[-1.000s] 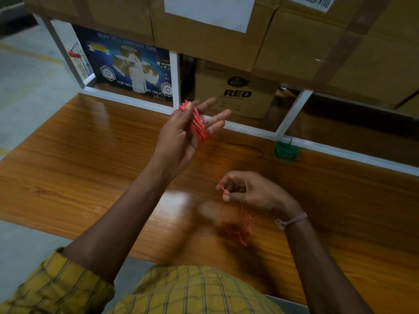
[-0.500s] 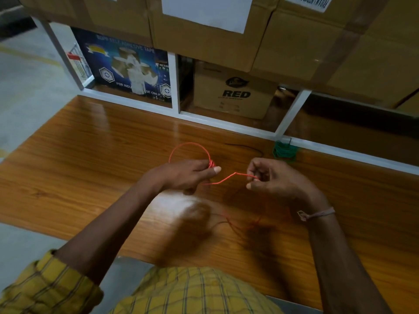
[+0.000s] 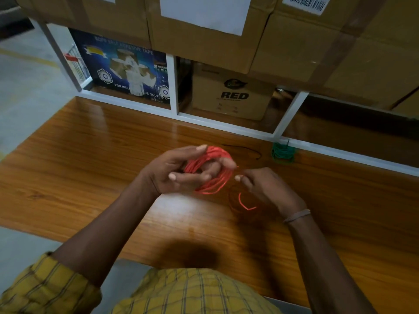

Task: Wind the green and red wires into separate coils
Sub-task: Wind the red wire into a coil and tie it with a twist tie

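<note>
Red wire (image 3: 209, 169) is looped in many turns around the spread fingers of the left hand (image 3: 181, 172), held above the wooden table (image 3: 90, 155). The right hand (image 3: 264, 188), just beside it, pinches a strand at its curled fingertips; the loose tail below is motion-blurred and hard to trace. The green wire (image 3: 282, 152) lies coiled at the table's far edge against the white shelf frame (image 3: 226, 126), well apart.
</note>
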Demonstrator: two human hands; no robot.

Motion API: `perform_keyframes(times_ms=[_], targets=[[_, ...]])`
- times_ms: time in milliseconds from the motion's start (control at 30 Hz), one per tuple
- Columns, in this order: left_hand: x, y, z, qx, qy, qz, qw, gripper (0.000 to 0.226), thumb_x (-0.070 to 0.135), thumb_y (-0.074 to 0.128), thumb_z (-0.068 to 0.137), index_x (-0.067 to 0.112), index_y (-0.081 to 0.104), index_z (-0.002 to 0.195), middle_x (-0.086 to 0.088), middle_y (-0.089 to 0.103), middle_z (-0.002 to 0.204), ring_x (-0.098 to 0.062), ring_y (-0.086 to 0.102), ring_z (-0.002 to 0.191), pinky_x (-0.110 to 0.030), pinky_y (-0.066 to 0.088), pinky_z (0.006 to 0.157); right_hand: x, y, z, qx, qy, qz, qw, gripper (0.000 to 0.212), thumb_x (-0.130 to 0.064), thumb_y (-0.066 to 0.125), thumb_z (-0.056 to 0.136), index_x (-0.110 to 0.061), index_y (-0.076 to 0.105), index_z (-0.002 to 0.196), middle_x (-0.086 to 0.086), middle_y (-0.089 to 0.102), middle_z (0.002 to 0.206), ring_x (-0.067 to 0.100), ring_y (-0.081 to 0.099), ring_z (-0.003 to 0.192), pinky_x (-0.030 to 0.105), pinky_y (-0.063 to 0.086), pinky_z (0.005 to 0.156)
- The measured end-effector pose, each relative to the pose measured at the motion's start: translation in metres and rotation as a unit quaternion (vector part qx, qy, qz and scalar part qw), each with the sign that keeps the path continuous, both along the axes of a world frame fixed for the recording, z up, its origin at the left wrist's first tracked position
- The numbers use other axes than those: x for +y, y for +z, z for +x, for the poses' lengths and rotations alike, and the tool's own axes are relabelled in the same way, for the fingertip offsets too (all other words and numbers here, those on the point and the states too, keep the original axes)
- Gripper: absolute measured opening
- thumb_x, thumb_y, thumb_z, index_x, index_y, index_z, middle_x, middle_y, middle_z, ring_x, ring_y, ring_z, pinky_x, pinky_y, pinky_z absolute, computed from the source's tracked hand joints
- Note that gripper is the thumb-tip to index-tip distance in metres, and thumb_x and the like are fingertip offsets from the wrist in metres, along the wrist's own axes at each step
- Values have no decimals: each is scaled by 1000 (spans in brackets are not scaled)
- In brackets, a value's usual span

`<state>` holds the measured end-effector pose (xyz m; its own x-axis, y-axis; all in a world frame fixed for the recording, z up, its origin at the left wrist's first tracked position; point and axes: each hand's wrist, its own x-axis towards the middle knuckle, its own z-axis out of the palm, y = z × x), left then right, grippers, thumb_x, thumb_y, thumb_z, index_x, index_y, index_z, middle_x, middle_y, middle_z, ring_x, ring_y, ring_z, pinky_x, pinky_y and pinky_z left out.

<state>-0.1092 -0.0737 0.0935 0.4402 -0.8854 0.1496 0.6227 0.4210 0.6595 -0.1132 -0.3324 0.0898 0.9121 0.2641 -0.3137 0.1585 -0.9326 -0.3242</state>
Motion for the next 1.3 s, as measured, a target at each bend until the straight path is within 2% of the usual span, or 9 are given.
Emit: perform_keyframes(times_ms=[300, 433, 500, 600, 667, 733, 867, 1033, 1300], targets=[[-21, 19, 7, 37, 298, -55, 952, 56, 35, 29, 115, -5, 39, 152, -14, 72, 125, -8, 65, 65, -17, 49, 53, 19, 4, -10, 93, 80, -74, 990, 29, -51, 62, 99, -30, 76, 115, -1, 73, 107, 20, 69, 96, 43, 62, 85], [-25, 21, 14, 8, 441, 37, 897, 45, 30, 32, 116, 1, 36, 149, -20, 65, 141, -33, 76, 107, -34, 64, 89, 16, 4, -14, 99, 71, -23, 992, 30, -56, 66, 94, -29, 75, 106, -2, 74, 100, 18, 70, 91, 47, 62, 84], [-26, 12, 16, -80, 495, 198, 842, 31, 30, 37, 116, 11, 42, 140, -12, 73, 131, -31, 72, 121, -40, 60, 104, 14, 8, -15, 85, 75, 12, 993, 28, -51, 70, 93, -24, 73, 100, 0, 72, 96, 19, 69, 87, 47, 62, 79], [-19, -5, 14, -344, 434, 465, 691, 44, 43, 48, 111, 28, 30, 149, -9, 58, 148, -20, 61, 134, -44, 47, 117, 14, 19, -19, 69, 59, 108, 990, 23, -40, 74, 94, -17, 67, 93, 6, 72, 90, 24, 70, 81, 44, 59, 69], [-17, -14, 13, -458, 333, 570, 595, 46, 46, 47, 111, 17, 33, 144, -10, 64, 130, -22, 65, 117, -45, 50, 109, 13, 23, -18, 45, 29, 153, 987, 16, -28, 75, 93, -16, 65, 90, 10, 72, 87, 29, 72, 79, 49, 60, 68], [-19, -17, 9, -499, 239, 607, 571, 39, 55, 42, 109, 19, 42, 124, -1, 66, 97, -14, 67, 89, -47, 56, 94, 10, 24, -13, 21, -3, 161, 987, 9, -18, 73, 91, -18, 64, 91, 12, 70, 87, 34, 72, 81, 57, 61, 70], [-16, -14, 0, -398, 96, 554, 725, 44, 60, 51, 104, 18, 58, 115, -5, 73, 87, -10, 65, 65, -26, 56, 62, 5, 19, -7, -4, -32, 170, 985, 25, -9, 74, 87, -28, 62, 101, 5, 70, 89, 26, 74, 79, 50, 65, 69], [-6, -8, 1, -360, 59, 463, 808, 22, 35, 58, 109, 15, 64, 103, -2, 62, 72, -27, 52, 60, -34, 40, 52, 3, 9, -2, -20, -39, 139, 989, 21, -21, 82, 89, -30, 68, 101, -2, 74, 85, 11, 74, 76, 42, 66, 71], [-11, -4, -3, -99, 78, 226, 966, 21, 17, 40, 113, 6, 55, 105, 4, 39, 61, -2, 37, 42, -17, 25, 38, 2, 8, 5, -160, -20, 82, 983, 24, -26, 77, 91, -30, 61, 74, -7, 67, 68, 13, 65, 69, 37, 57, 63]])
